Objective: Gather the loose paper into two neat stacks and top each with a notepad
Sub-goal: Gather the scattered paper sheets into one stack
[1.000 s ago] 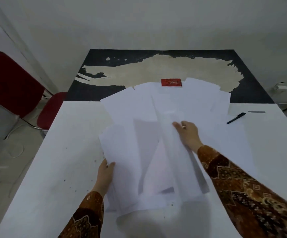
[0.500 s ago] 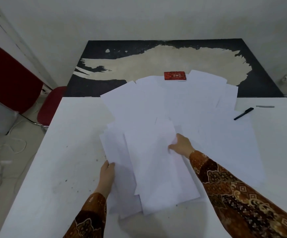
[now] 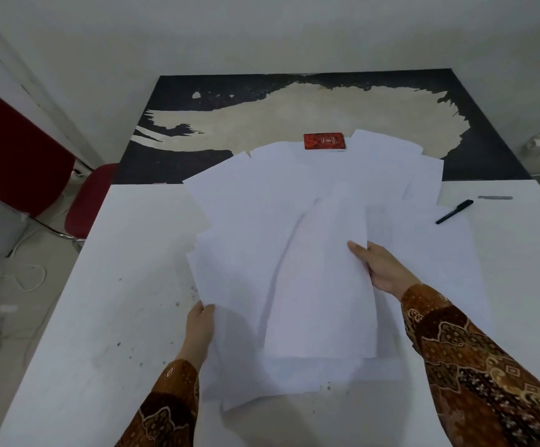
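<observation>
Paper sheets point(image 3: 294, 195) lie spread in a loose fan over the far middle of the white worktop point(image 3: 126, 285), and some of them reach over its far edge onto the dark surface point(image 3: 488, 156) behind. Nearer to us there is a rough pile of sheets point(image 3: 246, 285), not yet squared. We hold its left edge with our left hand point(image 3: 199, 330); the thumb lies on top of the paper and the fingers go under it. Our right hand point(image 3: 381, 269) grips the right edge of one bent sheet point(image 3: 323, 285) that lies on top of this pile, thumb on the upper side, fingers curled below. A red notepad point(image 3: 324, 141) rests at the far end of the fan, touching the sheets there. A black pen point(image 3: 455, 211) lies to the right on the worktop, just beside the paper, and a small grey strip point(image 3: 494, 197) is beyond it. We see a red chair point(image 3: 20, 150) at the left.
</observation>
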Action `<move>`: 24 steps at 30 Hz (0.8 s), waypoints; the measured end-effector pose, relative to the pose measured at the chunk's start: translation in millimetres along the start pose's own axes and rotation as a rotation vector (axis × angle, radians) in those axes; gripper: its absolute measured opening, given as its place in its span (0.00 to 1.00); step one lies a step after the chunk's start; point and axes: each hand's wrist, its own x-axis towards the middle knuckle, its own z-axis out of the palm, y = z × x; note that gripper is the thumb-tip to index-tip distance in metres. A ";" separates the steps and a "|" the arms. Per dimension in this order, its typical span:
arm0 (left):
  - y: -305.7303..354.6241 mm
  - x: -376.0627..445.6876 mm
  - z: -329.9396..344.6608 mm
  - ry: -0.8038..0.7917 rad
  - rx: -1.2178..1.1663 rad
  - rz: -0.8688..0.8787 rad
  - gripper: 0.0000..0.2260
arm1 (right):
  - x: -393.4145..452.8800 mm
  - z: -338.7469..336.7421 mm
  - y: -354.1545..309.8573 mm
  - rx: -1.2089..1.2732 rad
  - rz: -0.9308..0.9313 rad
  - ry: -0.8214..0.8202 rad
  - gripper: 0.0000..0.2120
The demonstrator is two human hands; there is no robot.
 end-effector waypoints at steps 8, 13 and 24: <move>1.3 -2.9 2.2 -0.005 -0.009 0.018 0.14 | 9.4 -26.1 36.5 -0.601 -0.017 0.398 0.13; 5.3 -6.6 5.2 -0.005 -0.021 0.020 0.14 | 2.8 -5.0 32.2 -0.552 -0.062 0.048 0.15; 7.0 -10.3 30.3 -0.072 0.079 0.164 0.20 | -7.9 48.6 50.8 -0.740 -0.166 0.136 0.11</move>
